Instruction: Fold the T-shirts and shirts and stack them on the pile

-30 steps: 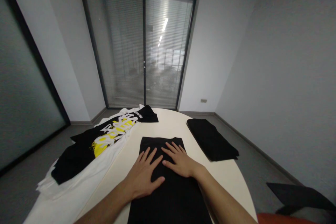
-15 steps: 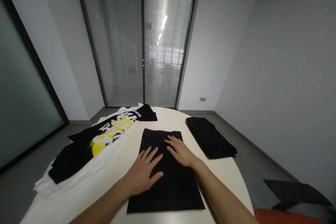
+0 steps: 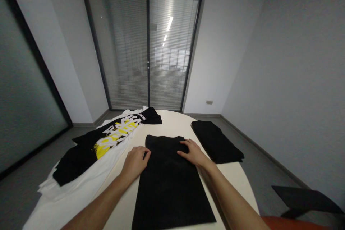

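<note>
Left hand (image 3: 134, 161) and right hand (image 3: 194, 153) are flanking a flat black cloth (image 3: 172, 183) on a pale table (image 3: 172, 124).

At far left, a white cloth (image 3: 72, 201) is lying beneath a black garment (image 3: 115, 137) with yellow and white print; the left hand is bending its fingers at the black cloth's left edge, thumb and forefinger nearly meeting, though whether they are pinching fabric one cannot tell; the black cloth is lying in the middle, nearest the wearer; the right hand is touching its upper right part, fingers curved, thumb and forefinger parted with fabric showing between; a second black cloth (image 3: 215, 143) is lying just beyond, and a chair (image 3: 307, 199) is standing at far right.
</note>
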### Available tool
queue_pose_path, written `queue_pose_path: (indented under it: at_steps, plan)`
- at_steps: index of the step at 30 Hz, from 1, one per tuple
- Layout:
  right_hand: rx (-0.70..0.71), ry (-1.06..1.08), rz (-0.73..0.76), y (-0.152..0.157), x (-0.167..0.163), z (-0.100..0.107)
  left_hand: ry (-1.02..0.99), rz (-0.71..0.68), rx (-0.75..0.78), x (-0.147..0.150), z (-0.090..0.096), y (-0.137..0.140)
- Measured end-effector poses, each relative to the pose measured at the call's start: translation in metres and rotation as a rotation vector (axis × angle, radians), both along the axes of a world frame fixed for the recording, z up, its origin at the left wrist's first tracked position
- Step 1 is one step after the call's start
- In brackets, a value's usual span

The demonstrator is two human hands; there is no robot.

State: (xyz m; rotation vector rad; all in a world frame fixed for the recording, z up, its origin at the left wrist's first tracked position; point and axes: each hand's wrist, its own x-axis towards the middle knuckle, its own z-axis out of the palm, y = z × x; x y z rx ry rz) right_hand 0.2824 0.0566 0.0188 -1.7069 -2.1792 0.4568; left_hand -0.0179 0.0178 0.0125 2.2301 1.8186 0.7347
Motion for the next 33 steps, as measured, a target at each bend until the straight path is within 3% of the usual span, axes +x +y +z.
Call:
queue_pose_path:
  at_steps: [3, 5, 9, 14, 20, 24, 33]
  plan:
    - [0.015, 0.143, 0.03, 0.001, 0.006, 0.003, -0.058, 0.113, -0.086, -0.003, 0.005, -0.001]
    - [0.016, 0.196, -0.074, 0.002, 0.008, 0.006, -0.115, 0.166, -0.139, -0.006, 0.005, 0.0]
    - [-0.018, 0.054, -0.274, 0.001, 0.008, 0.008, -0.178, 0.19, -0.198, -0.013, -0.001, 0.005]
    - [-0.106, 0.061, -0.231, 0.002, 0.007, 0.004, -0.258, 0.156, -0.301, -0.019, -0.005, 0.011]
    - [-0.271, 0.457, -0.154, 0.005, 0.01, 0.008, -0.445, 0.103, -0.291, -0.016, 0.001, 0.009]
    - [-0.376, 0.766, -0.152, -0.002, 0.01, 0.021, -0.642, 0.102, -0.378, -0.011, 0.003, 0.007]
    - [-0.533, 0.987, -0.205, -0.015, 0.015, 0.038, -0.956, 0.149, -0.614, -0.008, 0.027, -0.005]
